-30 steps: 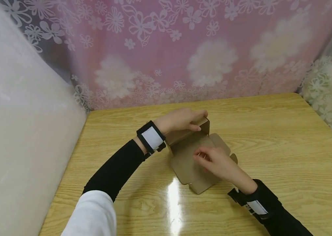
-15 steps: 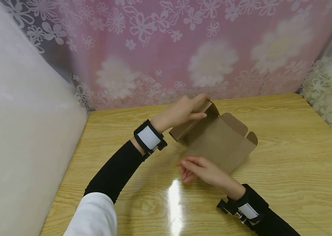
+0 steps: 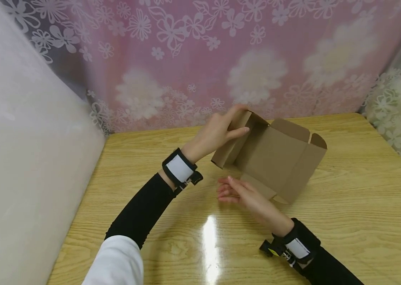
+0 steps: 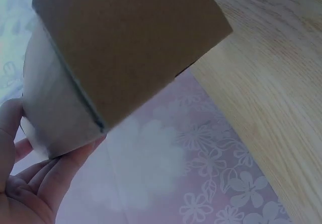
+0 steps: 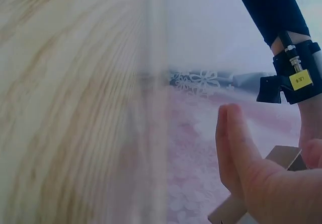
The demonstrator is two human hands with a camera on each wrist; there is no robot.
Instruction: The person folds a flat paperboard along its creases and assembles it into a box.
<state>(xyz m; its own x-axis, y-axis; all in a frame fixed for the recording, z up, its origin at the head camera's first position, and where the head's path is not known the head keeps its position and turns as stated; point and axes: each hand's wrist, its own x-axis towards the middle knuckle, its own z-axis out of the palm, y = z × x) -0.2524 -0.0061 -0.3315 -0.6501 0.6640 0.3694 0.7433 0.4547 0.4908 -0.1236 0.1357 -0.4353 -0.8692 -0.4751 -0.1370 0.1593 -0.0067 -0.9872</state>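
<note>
A partly folded brown cardboard box [image 3: 275, 154] is tilted up, its inside facing the head camera and its flaps spread to the right. My left hand [image 3: 214, 130] grips the raised wall at the box's left end, thumb on the near side. In the left wrist view, the fingers of the left hand [image 4: 37, 183] curl at the corner of the cardboard box [image 4: 136, 43]. Near the box's lower left side is my right hand [image 3: 244, 196], fingers loosely extended and holding nothing. The right wrist view shows this right hand [image 5: 251, 173] partly covering the box [image 5: 284, 157].
Beneath everything is a wood-grain table [image 3: 172, 245] with a bright glare streak. A pink flowered curtain [image 3: 186, 67] hangs along the back edge. A pale sheet [image 3: 26, 158] bounds the left side, and another flowered curtain [image 3: 396, 103] the right.
My left hand has raised and tilted the cardboard box, which swung up and to the right. The right hand has moved left from over the box's panel, its fingers straightening.
</note>
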